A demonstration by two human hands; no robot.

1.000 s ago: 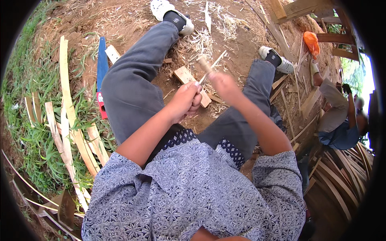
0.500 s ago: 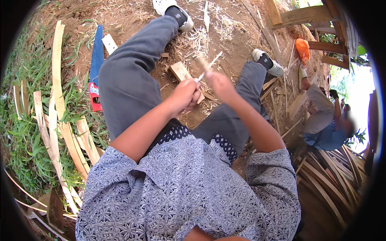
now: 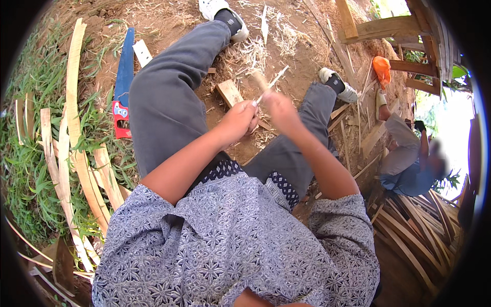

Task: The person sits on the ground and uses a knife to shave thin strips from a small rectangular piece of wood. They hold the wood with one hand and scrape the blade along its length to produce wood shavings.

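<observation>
Bamboo sliver (image 3: 273, 83), thin and pale, pinched between left hand (image 3: 240, 117) and right hand (image 3: 280, 110)

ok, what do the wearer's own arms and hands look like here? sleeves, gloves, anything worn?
Both forearms are bare from above the elbow down. The left hand and right hand are bare too: no gloves. No watch or ring is visible, though the right hand is motion-blurred. Short sleeves of a loose blue-grey shirt with a small white geometric floral print cover the upper arms, ending around the elbows.

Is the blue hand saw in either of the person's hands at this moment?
No: the blue hand saw lies on the ground beside the person's left leg, while the left hand and right hand work a thin strip.
</observation>
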